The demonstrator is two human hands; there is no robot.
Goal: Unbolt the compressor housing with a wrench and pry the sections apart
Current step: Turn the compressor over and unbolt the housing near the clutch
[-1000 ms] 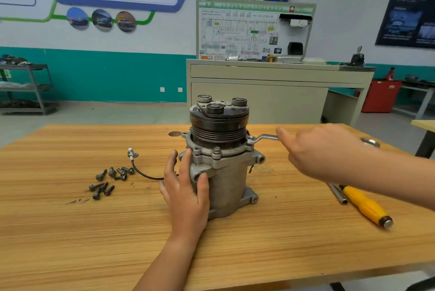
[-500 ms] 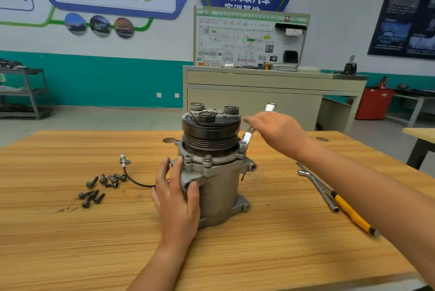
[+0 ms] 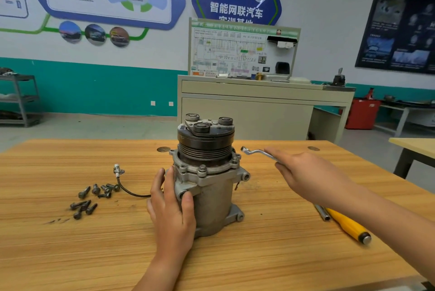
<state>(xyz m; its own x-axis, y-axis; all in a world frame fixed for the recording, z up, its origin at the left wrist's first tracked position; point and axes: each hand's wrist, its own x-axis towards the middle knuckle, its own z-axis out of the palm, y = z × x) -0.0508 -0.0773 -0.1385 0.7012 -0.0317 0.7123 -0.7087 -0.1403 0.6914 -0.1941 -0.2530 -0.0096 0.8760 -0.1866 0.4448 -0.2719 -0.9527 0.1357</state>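
clasping the compressor (image 3: pixel 213 198), left hand (image 3: pixel 171 215) fingers (image 3: pixel 157 185) curled; right hand (image 3: pixel 306 173) pinches the wrench (image 3: pixel 257 152)

One compressor (image 3: pixel 211 196), one wrench (image 3: pixel 259 152), one screwdriver (image 3: pixel 348 224)

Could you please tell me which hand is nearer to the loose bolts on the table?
Left. The left hand holds the compressor, right of the bolts; the right hand holds the wrench right of the compressor.
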